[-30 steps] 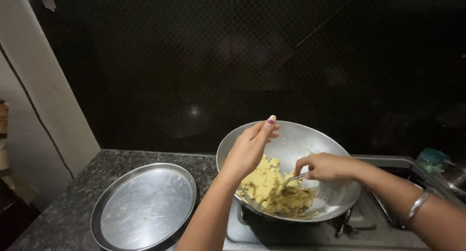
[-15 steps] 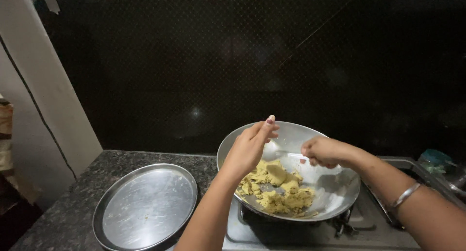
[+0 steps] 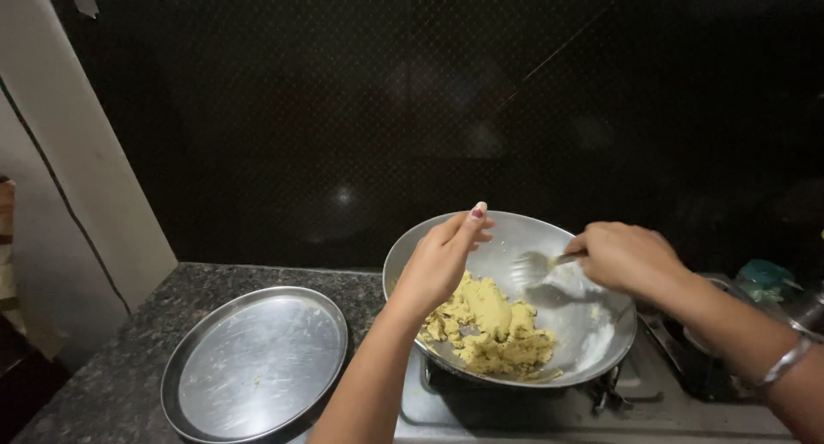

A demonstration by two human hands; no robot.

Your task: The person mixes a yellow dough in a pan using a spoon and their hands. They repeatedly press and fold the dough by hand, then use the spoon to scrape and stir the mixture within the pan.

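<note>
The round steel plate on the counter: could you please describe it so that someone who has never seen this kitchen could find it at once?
Start at the speckled dark stone counter below the black wall. The round steel plate lies flat on it, just left of the stove that carries the metal pan. Unlike the deep pan with its yellow crumbly dough, it is shallow, low-rimmed and holds no food, and neither hand touches it.
</note>
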